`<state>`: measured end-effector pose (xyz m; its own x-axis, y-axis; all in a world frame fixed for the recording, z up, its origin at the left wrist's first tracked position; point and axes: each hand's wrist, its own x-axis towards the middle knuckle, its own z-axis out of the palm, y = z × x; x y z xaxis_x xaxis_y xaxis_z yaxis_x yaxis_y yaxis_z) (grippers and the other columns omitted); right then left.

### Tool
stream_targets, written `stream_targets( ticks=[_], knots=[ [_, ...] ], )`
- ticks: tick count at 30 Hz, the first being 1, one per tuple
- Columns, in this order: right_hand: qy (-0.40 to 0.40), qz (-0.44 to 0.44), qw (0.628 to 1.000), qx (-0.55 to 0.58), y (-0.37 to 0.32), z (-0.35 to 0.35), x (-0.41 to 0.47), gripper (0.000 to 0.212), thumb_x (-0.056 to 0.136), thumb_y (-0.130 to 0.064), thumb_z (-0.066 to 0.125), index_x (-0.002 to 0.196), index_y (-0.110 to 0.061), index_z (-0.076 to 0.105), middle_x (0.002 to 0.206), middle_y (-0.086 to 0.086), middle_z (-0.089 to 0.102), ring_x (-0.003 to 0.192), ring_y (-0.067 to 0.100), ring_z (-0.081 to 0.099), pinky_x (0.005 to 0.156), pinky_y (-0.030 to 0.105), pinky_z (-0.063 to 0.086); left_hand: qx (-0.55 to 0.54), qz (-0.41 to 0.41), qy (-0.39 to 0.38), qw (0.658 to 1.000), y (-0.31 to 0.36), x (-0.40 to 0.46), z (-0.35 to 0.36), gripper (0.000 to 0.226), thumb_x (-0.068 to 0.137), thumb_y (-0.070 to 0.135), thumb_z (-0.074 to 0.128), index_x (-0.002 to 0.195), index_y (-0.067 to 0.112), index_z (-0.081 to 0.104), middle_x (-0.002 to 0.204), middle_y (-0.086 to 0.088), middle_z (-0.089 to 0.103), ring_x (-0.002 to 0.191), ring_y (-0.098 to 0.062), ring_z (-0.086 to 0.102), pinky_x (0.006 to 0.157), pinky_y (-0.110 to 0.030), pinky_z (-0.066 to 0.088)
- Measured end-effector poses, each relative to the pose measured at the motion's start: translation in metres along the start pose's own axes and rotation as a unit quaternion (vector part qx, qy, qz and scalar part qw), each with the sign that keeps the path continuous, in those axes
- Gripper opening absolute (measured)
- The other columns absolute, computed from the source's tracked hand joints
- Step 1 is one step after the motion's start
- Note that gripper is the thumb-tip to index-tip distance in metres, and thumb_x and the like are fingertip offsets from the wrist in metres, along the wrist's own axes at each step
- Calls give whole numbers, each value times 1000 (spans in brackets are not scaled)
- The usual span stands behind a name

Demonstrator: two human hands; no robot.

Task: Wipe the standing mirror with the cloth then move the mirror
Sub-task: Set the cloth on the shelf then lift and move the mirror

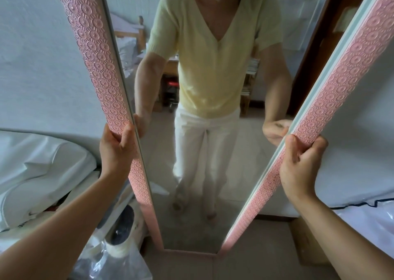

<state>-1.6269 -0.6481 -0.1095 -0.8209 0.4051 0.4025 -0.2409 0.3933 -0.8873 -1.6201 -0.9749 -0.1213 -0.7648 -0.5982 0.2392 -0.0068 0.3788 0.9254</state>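
A tall standing mirror (332, 92) with a pink patterned frame stands right in front of me, its foot on the floor. My left hand (116, 149) is wrapped around the left side of the frame at about mid-height. My right hand (299, 162) grips the right side of the frame at the same height. The glass reflects a person in a pale yellow top and white trousers holding the frame. No cloth is in view.
A bed with white bedding (42, 168) lies at the left. A white appliance with a dark top (122, 230) and clear plastic bags (115, 262) sit by the mirror's lower left. White plastic-wrapped goods (366, 220) and a cardboard box (307, 243) are at the right. White wall behind.
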Motion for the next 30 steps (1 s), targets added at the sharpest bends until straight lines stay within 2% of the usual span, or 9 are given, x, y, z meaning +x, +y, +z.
stream_targets(
  ticks=[5, 11, 15, 17, 19, 22, 25, 28, 30],
  knots=[
    [10, 5, 1000, 2, 3, 3, -1, 38, 96, -7, 52, 118, 19, 33, 95, -15, 46, 79, -28, 51, 69, -4, 36, -19, 10, 1, 1000, -7, 1, 5, 39, 84, 49, 50, 93, 11, 52, 76, -23, 60, 66, -23, 57, 59, -40, 48],
    [7, 7, 1000, 9, 3, 5, 1, 34, 98, -3, 48, 119, 18, 32, 97, -15, 45, 81, -26, 52, 72, -1, 39, -20, 28, 3, 999, -11, -3, 3, 32, 88, 45, 50, 94, 14, 51, 75, -13, 59, 65, -18, 57, 54, -25, 45],
    [9, 10, 1000, -6, 2, 4, -1, 31, 99, -2, 46, 116, 18, 32, 95, -15, 43, 81, -28, 49, 71, -3, 37, -13, 18, -1, 1000, -12, -4, 1, 35, 87, 49, 50, 93, 15, 51, 71, -6, 56, 61, -9, 54, 56, -27, 45],
    [12, 11, 1000, -23, 4, 2, -3, 23, 99, -3, 45, 113, 10, 32, 96, -14, 43, 81, -28, 49, 71, -3, 36, -16, 11, 1, 1000, -13, -6, -1, 41, 84, 53, 49, 94, 13, 51, 70, -9, 56, 59, -8, 54, 57, -30, 47],
    [12, 17, 999, -37, 6, 1, -7, 20, 100, -6, 44, 111, 0, 28, 100, -7, 46, 81, -21, 51, 72, -3, 37, -18, 2, 2, 1000, -15, -9, -3, 47, 82, 53, 47, 97, 9, 53, 76, -20, 57, 66, -17, 55, 62, -39, 50],
    [10, 31, 998, -52, 8, 0, -13, 32, 100, -8, 43, 121, 10, 27, 113, 8, 45, 84, -3, 48, 74, -1, 38, -15, 0, -19, 1000, -19, -12, -12, 51, 82, 55, 49, 97, 7, 55, 77, -25, 58, 67, -21, 55, 62, -44, 50],
    [-4, 57, 996, -67, 3, -4, -18, 34, 100, -10, 43, 123, 7, 25, 116, 10, 46, 93, 4, 49, 76, 8, 43, -19, -6, -54, 998, -14, -16, -19, 46, 79, 53, 47, 95, 12, 58, 73, -12, 59, 64, -17, 55, 58, -33, 46],
    [-30, 83, 993, -73, -7, -12, -21, 26, 100, -14, 43, 115, -6, 24, 116, 11, 47, 97, 16, 51, 80, 25, 45, -15, -3, -77, 997, -7, -19, -23, 33, 90, 37, 50, 104, 9, 60, 82, -5, 61, 65, -9, 55, 56, -23, 45],
    [-53, 98, 990, -87, -13, -16, -22, 25, 101, -17, 43, 112, -11, 21, 116, 10, 47, 97, 17, 51, 77, 23, 46, -7, -7, -83, 997, -5, -19, -24, 33, 91, 32, 50, 108, 5, 59, 88, -5, 63, 72, -14, 59, 62, -25, 47]
  ],
)
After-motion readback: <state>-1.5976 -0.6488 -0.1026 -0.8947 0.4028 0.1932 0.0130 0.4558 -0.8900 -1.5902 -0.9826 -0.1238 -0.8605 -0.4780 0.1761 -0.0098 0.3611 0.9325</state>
